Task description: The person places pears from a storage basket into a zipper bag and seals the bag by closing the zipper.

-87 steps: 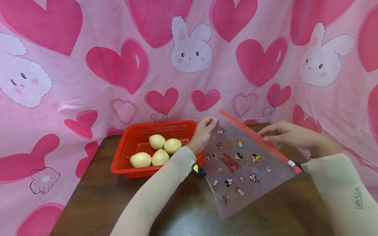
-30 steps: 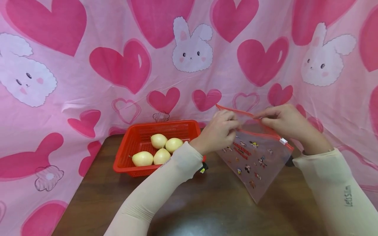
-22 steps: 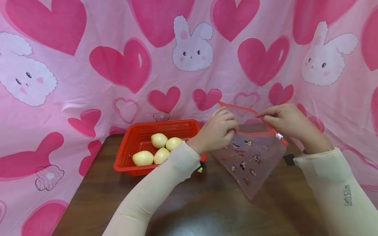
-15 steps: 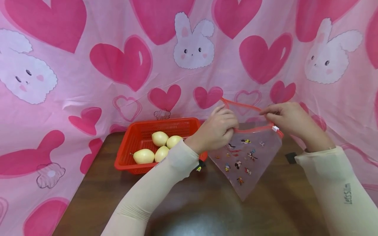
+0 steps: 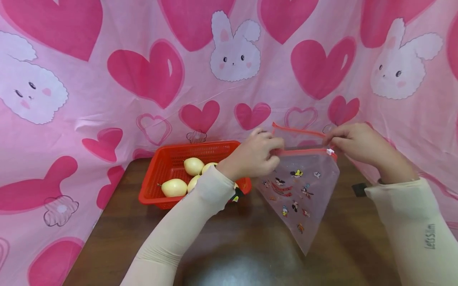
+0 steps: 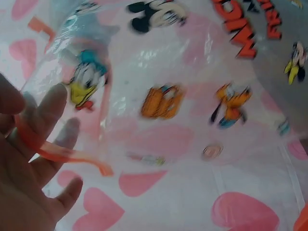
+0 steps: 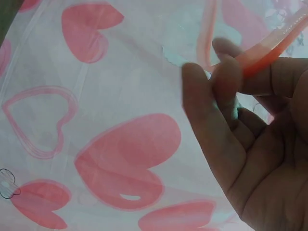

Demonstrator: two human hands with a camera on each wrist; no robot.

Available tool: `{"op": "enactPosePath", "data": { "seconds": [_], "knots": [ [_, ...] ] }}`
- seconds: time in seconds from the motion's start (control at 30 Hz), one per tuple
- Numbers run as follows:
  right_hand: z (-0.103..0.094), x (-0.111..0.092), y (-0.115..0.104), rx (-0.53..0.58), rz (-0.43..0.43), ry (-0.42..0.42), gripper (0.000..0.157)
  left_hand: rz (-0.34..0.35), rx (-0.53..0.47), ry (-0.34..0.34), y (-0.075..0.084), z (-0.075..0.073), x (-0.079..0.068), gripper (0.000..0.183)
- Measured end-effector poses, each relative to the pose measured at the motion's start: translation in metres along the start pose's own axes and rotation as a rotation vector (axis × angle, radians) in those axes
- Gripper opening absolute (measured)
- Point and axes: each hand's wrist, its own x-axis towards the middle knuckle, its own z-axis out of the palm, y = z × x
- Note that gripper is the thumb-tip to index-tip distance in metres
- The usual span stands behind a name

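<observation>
A clear zip bag (image 5: 304, 190) printed with cartoon characters hangs between my hands, its pointed lower corner downward. Its red-edged mouth is spread, with the far edge standing above the near one. My left hand (image 5: 255, 155) grips the near edge at the left; in the left wrist view the orange-red strip (image 6: 72, 155) runs between the fingers. At the right end of the mouth, my right hand (image 5: 361, 142) pinches the rim between thumb and fingers, close by the white slider (image 5: 330, 151). The right wrist view shows the same pinch on the red strip (image 7: 269, 50).
Left of the bag stands a red plastic basket (image 5: 148, 180) holding several pale yellow pears (image 5: 174, 188), partly hidden by my left forearm. Both stand over a dark brown wooden table (image 5: 214, 250). A pink heart-and-rabbit cloth (image 5: 229, 99) hangs behind. A small black object (image 5: 359, 189) shows near the right sleeve.
The flat bag's mouth has been spread apart. My left hand has moved from its upper left side onto the near edge. My right hand has recently shifted slightly to the right.
</observation>
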Motion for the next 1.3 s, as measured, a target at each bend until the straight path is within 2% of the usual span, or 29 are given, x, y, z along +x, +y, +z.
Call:
{"op": "enactPosePath", "data": {
  "seconds": [0.13,0.23,0.33,0.53,0.7,0.83,0.93,1.03,1.1,1.2,1.3],
  "knots": [
    [0.0,0.0,0.002,-0.035,-0.048,-0.056,0.016,0.003,-0.011,-0.013,-0.004,-0.004,-0.001,0.031],
    [0.001,-0.001,0.004,-0.046,-0.069,-0.078,0.016,0.008,-0.012,0.006,-0.006,-0.009,-0.001,0.026],
    [0.002,-0.004,0.005,-0.039,-0.096,-0.058,0.019,0.011,-0.021,0.051,-0.008,-0.013,-0.002,0.023],
    [0.005,-0.006,0.014,-0.086,-0.255,0.143,0.024,0.027,-0.017,0.124,-0.017,-0.012,-0.006,0.025],
    [0.01,-0.002,0.023,-0.058,-0.345,0.296,0.024,0.026,-0.028,0.168,-0.021,-0.015,-0.013,0.023],
    [0.009,0.001,0.023,-0.091,-0.416,0.37,0.023,0.02,-0.054,0.169,-0.026,-0.015,-0.018,0.03],
    [0.007,0.001,0.021,-0.096,-0.386,0.344,0.021,-0.005,-0.068,0.115,-0.029,-0.015,-0.02,0.032],
    [0.005,-0.001,0.021,-0.117,-0.318,0.308,0.019,-0.029,-0.065,0.044,-0.031,-0.013,-0.02,0.025],
    [0.004,-0.003,0.022,-0.137,-0.295,0.317,0.022,-0.034,-0.042,0.015,-0.032,-0.011,-0.019,0.018],
    [0.0,-0.004,0.023,-0.166,-0.281,0.359,0.025,-0.019,0.003,0.008,-0.035,-0.006,-0.017,0.012],
    [-0.003,-0.005,0.021,-0.158,-0.254,0.36,0.022,-0.012,0.031,0.01,-0.037,0.0,-0.017,0.01]
  ]
}}
